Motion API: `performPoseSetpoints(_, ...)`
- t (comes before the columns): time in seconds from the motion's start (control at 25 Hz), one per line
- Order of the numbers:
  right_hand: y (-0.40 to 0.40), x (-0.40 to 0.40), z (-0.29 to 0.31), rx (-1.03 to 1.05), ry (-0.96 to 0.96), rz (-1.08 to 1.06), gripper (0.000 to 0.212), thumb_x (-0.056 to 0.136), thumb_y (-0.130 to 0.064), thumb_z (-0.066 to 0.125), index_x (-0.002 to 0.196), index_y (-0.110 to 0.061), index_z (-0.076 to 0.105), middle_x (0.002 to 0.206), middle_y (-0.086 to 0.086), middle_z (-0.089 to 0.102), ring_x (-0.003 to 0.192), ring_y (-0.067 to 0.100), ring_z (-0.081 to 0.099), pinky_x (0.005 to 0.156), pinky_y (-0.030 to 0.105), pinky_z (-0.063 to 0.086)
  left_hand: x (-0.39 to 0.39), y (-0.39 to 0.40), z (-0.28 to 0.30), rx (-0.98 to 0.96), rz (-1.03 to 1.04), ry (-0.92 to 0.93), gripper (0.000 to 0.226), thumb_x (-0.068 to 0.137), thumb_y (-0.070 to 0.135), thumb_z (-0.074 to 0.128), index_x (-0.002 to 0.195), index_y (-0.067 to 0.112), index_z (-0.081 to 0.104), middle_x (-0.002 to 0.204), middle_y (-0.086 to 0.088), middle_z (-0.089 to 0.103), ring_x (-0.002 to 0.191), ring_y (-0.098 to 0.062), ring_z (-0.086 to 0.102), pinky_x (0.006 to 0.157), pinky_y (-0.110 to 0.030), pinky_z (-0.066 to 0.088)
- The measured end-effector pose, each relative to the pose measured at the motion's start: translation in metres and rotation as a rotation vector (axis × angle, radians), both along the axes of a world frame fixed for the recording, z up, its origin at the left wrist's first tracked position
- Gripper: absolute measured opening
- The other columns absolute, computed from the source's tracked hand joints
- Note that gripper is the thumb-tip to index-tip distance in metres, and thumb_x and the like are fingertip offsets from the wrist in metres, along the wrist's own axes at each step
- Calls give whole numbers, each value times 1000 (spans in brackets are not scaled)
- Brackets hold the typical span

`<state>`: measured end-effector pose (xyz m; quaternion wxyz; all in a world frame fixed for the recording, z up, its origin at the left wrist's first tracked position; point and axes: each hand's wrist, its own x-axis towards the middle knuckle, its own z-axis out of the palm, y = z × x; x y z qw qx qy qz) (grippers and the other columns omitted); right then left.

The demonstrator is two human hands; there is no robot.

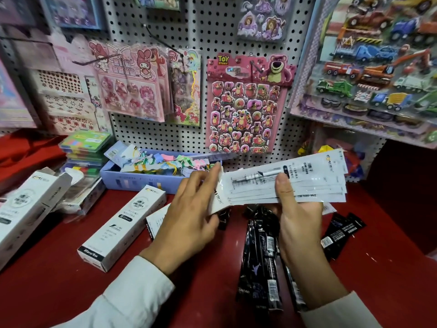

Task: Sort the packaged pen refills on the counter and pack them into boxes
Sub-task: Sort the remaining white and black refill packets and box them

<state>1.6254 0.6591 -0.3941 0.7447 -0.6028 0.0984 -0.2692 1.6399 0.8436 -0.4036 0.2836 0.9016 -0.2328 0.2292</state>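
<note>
Your right hand (298,209) is pinching that fanned stack of white refill packs (286,183) above the red counter (71,280) while your left hand (189,209) steadies its end with flat fingers, and those look light, floppy and slick, so I'd grip mid-stack.

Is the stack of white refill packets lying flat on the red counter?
No, the white refill packets are held up above the red counter, gripped by the right hand with the left hand at their end.
</note>
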Motion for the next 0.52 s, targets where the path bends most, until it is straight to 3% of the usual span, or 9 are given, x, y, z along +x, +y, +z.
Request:
performPoseSetpoints(0.04, -1, -2, 2, -60, -11, -5, 71, 62, -71, 75, 91, -6, 69, 77, 16, 73, 70, 31, 71, 69, 46, 60, 0, 1, 1, 0, -1, -8, 99, 70, 11, 71, 155, 22, 21, 127, 0, 43, 115, -20, 44, 93, -19, 30)
performPoseSetpoints(0.12, -5, -6, 5, -171, -79, -5, 59, 69, -69, 72, 83, -13, 69, 74, 14, 70, 66, 8, 57, 58, 33, 55, -2, 0, 1, 22, -10, -31, 100, 70, 10, 72, 155, 22, 22, 125, 0, 44, 113, -20, 45, 95, -22, 33)
performPoseSetpoints(0.16, -7, -6, 6, -207, -126, 4, 41, 76, -60, 71, 85, -21, 72, 82, 11, 72, 73, 18, 72, 64, 30, 58, -3, 0, 1, 44, -16, -50, 100, 69, 9, 73, 155, 21, 23, 124, 0, 46, 112, -21, 46, 95, -25, 36)
performPoseSetpoints(0.2, -9, -7, 8, -232, -158, 24, 24, 83, -50, 70, 91, -28, 73, 91, 5, 74, 97, 28, 67, 74, 25, 59, -3, -1, 0, 69, -23, -68, 99, 68, 8, 74, 154, 19, 26, 123, -1, 48, 110, -22, 48, 95, -28, 38)
performPoseSetpoints(0.24, -9, -8, 9, -262, -176, 57, 18, 87, -41, 69, 101, -30, 72, 100, -3, 75, 99, 13, 71, 83, 23, 56, -3, -1, 0, 87, -29, -84, 98, 67, 6, 74, 153, 18, 29, 123, -3, 49, 109, -24, 49, 95, -31, 40)
performPoseSetpoints(0.36, -7, -7, 12, -223, -243, 252, 28, 89, -25, 69, 116, -32, 64, 120, -11, 71, 115, 9, 64, 93, 19, 50, -4, -2, -1, 52, -37, -108, 97, 65, 2, 73, 152, 18, 33, 122, -3, 49, 108, -24, 49, 96, -33, 41)
performPoseSetpoints(0.44, -6, -7, 15, -135, -260, 349, 30, 88, -24, 69, 114, -37, 65, 121, -8, 71, 116, 13, 65, 93, 23, 51, -4, -2, -1, 7, -58, -124, 96, 66, 1, 71, 152, 20, 32, 122, 0, 46, 109, -22, 47, 98, -27, 39)
performPoseSetpoints(0.52, -7, -7, 15, -205, -265, 310, 27, 88, -25, 69, 112, -38, 67, 117, -12, 72, 113, 8, 65, 91, 18, 50, -5, -5, -2, -7, -79, -140, 94, 67, 3, 70, 151, 22, 34, 123, 1, 46, 109, -20, 47, 99, -27, 39)
